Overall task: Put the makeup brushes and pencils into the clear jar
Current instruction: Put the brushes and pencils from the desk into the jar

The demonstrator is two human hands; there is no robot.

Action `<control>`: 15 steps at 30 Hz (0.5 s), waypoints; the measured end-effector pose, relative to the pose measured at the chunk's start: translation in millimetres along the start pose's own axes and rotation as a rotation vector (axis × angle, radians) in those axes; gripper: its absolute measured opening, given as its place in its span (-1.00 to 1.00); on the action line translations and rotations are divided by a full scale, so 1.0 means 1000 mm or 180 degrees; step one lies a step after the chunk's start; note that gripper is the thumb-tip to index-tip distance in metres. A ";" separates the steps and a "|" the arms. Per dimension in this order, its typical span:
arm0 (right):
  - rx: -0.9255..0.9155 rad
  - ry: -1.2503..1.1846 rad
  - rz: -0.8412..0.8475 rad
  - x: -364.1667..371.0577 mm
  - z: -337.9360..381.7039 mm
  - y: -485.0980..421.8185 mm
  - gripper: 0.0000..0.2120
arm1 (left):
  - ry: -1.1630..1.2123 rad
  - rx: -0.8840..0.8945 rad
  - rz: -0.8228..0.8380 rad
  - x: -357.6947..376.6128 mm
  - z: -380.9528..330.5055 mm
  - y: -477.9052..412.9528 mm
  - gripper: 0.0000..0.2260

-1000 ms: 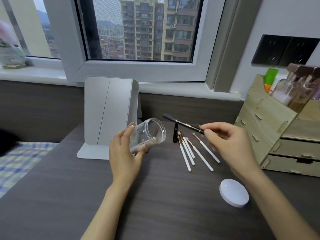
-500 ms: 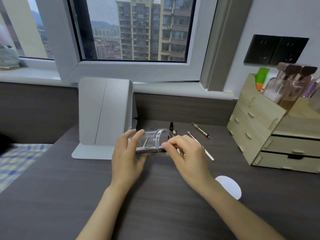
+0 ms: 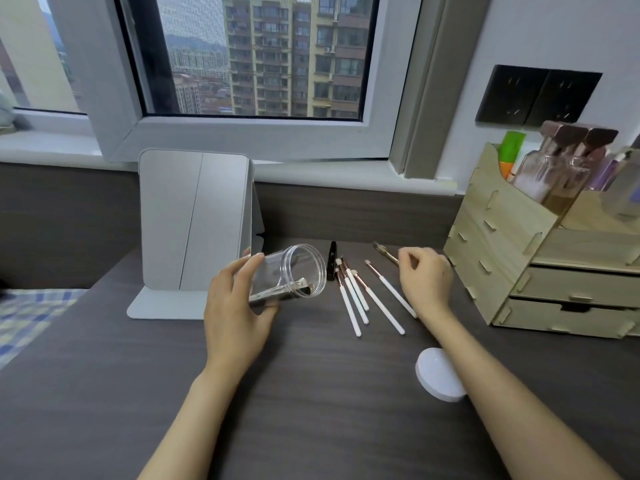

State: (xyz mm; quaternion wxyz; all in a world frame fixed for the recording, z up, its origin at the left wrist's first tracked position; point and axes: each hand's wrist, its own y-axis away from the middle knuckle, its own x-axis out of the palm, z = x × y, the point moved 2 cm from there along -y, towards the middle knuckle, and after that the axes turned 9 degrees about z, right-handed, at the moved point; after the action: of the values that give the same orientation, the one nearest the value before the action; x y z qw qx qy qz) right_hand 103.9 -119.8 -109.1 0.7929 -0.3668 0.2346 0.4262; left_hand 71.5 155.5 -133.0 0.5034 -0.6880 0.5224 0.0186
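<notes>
Dark desk: left hand grips tilted clear jar; right hand loosely curled, empty.

**Count on the desk**

I count five white-handled brushes loose at centre frame, one black pencil and one dark brush above them. One clear jar at centre left holds at least two items. One white lid lower right. One mirror. One wooden organiser. Two hands.

Left hand holds tilted jar
</notes>
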 end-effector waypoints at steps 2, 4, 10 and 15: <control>0.0081 0.0845 0.0383 0.012 -0.014 -0.022 -0.73 | -0.0011 -0.0013 0.0010 0.000 0.000 0.000 -0.32; 0.0088 0.1486 0.0706 0.021 -0.017 -0.037 -0.68 | -0.0014 -0.0002 0.0029 0.001 0.001 0.000 -0.31; 0.0297 0.2436 0.0998 0.043 -0.016 -0.061 -0.75 | -0.0052 -0.0064 0.0031 0.001 0.001 -0.002 -0.30; 0.0553 0.1063 0.0693 0.037 -0.008 -0.052 -0.75 | -0.0063 -0.0138 0.0046 0.003 0.000 -0.002 -0.30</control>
State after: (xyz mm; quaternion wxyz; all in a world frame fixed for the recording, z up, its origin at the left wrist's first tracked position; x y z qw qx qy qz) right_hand 166.5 -126.4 -119.2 0.7210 -0.3351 0.4368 0.4208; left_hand 74.1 153.7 -133.3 0.4933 -0.6947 0.5218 0.0403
